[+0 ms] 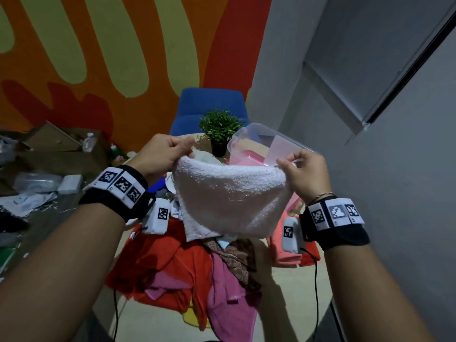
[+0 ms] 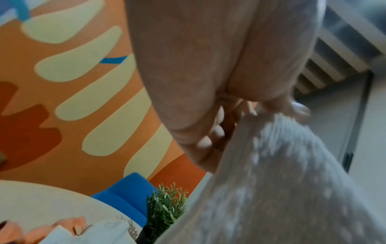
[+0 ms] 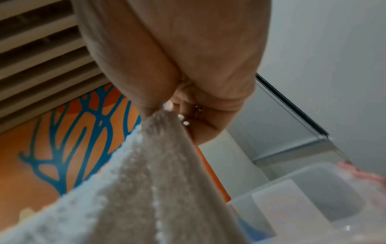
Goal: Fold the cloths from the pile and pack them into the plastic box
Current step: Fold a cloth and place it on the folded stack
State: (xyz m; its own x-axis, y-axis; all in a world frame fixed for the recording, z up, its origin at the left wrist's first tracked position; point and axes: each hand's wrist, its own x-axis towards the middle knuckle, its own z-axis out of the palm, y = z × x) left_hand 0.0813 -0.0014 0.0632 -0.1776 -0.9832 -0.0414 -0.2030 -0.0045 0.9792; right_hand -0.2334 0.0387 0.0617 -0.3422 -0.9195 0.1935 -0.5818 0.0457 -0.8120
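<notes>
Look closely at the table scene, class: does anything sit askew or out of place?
Yes. The plastic box sits tilted rather than flat, its opening tipped toward the person, with something pink inside. Both the left hand and the right hand pinch the white towel above the unfolded cloth pile.

The head camera sits above the table [image 1: 291,287], facing forward and down, wide enough to take in both forearms and the painted wall [image 1: 74,58]. The left wrist camera lies under the left hand [image 2: 208,74], very close, facing along the palm and upward toward the wall and the potted plant [image 2: 165,208]. The right wrist camera lies equally close under the right hand [image 3: 188,66], facing up toward the grey wall [image 3: 323,41] and the plastic box [image 3: 313,203]. All three views share the white towel [image 1: 229,201]; the head and left wrist views share the blue chair [image 1: 207,104].
</notes>
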